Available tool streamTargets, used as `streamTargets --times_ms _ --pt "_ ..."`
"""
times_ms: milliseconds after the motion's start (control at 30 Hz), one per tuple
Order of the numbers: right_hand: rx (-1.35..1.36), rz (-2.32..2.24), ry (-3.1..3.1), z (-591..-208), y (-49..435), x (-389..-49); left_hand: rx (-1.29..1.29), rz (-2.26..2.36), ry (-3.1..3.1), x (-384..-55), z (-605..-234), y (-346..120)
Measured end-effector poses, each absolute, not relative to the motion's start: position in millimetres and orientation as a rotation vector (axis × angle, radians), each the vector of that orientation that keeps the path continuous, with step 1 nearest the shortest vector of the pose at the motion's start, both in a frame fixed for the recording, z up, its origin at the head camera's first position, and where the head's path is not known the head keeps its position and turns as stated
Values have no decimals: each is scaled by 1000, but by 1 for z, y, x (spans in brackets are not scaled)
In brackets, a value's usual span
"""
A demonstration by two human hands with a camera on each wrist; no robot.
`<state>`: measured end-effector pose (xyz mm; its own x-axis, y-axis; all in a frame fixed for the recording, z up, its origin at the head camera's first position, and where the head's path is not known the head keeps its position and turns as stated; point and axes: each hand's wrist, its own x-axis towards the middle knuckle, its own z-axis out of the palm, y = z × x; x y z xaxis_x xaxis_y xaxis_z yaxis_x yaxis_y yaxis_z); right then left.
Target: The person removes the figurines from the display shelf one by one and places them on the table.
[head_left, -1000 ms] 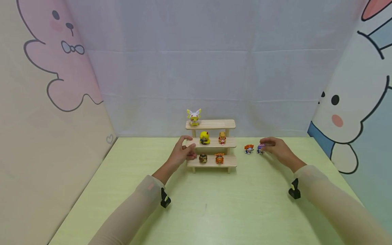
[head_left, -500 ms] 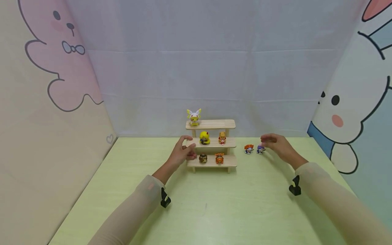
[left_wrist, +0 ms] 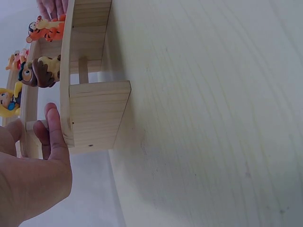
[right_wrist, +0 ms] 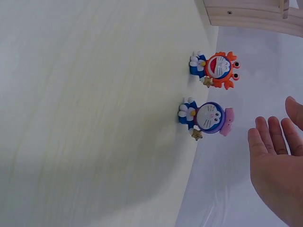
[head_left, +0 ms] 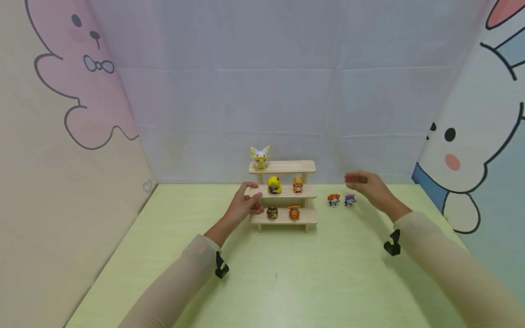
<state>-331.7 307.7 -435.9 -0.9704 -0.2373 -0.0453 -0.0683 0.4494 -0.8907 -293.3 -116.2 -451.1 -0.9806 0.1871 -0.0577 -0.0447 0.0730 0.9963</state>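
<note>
A three-tier wooden display stand (head_left: 283, 191) stands on the table. My left hand (head_left: 243, 202) grips its left end, with fingertips (left_wrist: 54, 120) at the lower tier. On the stand are a white-and-yellow figurine (head_left: 259, 158), a yellow-haired figurine (head_left: 274, 185), a bear figurine (head_left: 297, 185), an owl figurine (head_left: 272, 212) and a tiger figurine (head_left: 294, 212). My right hand (head_left: 366, 184) is raised behind and above two figurines on the table, fingers extended, holding nothing. These are an orange crab-hooded figurine (right_wrist: 220, 70) and a purple-hooded figurine (right_wrist: 208, 117), both upright side by side.
The pale green table (head_left: 279, 273) is bounded by a white curtain (head_left: 229, 100) behind. Cartoon-printed panels stand at the left (head_left: 82, 182) and right (head_left: 467, 155). A dark wrist clip (head_left: 392, 243) sits on my right sleeve.
My right hand has let go of the purple-hooded figurine and risen away from it, its fingers straightening. The figurine stays standing on the table. My left hand has not moved.
</note>
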Motion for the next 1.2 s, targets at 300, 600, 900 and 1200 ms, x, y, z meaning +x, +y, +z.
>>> streamTargets --times_ms 300,600,900,1200 --pt "-319 -1604 2471 -416 288 -338 146 2028 2165 -294 -453 -117" --pt "-392 -1650 2464 -392 262 -338 156 2024 2165 -295 -455 -117" --pt "-433 -1652 2474 -369 242 -340 163 2021 2162 -295 -454 -117" --pt "-469 -1691 2444 -357 218 -345 158 2021 2168 -294 -452 -117"
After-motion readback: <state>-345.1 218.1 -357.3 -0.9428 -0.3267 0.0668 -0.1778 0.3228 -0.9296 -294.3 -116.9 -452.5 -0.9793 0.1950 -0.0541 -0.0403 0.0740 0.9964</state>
